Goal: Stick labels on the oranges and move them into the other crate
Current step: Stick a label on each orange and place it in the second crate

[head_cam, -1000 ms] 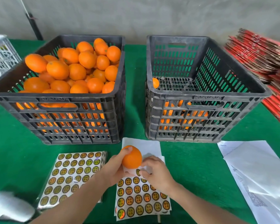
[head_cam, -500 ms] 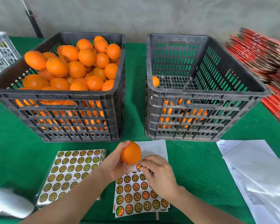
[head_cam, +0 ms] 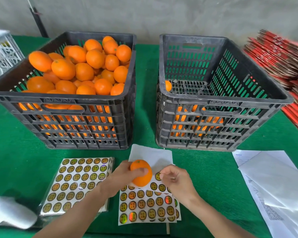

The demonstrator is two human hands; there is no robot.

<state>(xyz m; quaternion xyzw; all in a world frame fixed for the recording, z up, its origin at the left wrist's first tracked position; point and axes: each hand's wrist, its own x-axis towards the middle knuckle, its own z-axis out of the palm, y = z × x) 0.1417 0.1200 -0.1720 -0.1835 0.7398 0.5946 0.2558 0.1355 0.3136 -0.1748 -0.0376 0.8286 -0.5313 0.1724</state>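
Orange point(head_cam: 141, 172) up off the table in the left hand point(head_cam: 120, 179), thumb point(head_cam: 142, 170) curled across the front, the rest wrapped round the back, so firmly grasped. Green stem dot on top, bare flank turned toward 3 o'clock, presumably to offer a smooth patch for sticking.

Just beside it at 3 o'clock: right hand point(head_cam: 175, 179), fingertips point(head_cam: 163, 172) pinching one round gold label point(head_cam: 158, 176) by the edge, remaining fingers loosely curled. Looks peeled and ready, not on the skin yet. Edge grip probably to keep the sticky side off the fingers.

Straight down at 6 o'clock, label sheet point(head_cam: 148, 205), flat on the green cloth point(head_cam: 15, 160), top rows peeled bare, parked right under both hands to keep the reach short. Spare stack of sheets point(head_cam: 77, 182) at 8 o'clock, in a clear sleeve by the look of it. White paper point(head_cam: 151, 154) at 12 o'clock, partly hidden behind the orange; can't tell what for.

Further out: full crate point(head_cam: 62, 98) at 11 o'clock, heaped above the rim. Other crate point(head_cam: 213, 100) at 1 o'clock, just a low layer glowing through the slats, plus one against the left wall. Side by side with a gap between, which makes sense: grab from the left, finish on the right.

Guessing next: press on, smooth down, then carry over to 1 o'clock and set in low rather than drop, to dodge bruising. Loose papers point(head_cam: 273, 182) at 4 o'clock and red cardboard point(head_cam: 279, 55) at 2 o'clock, well out of the way.
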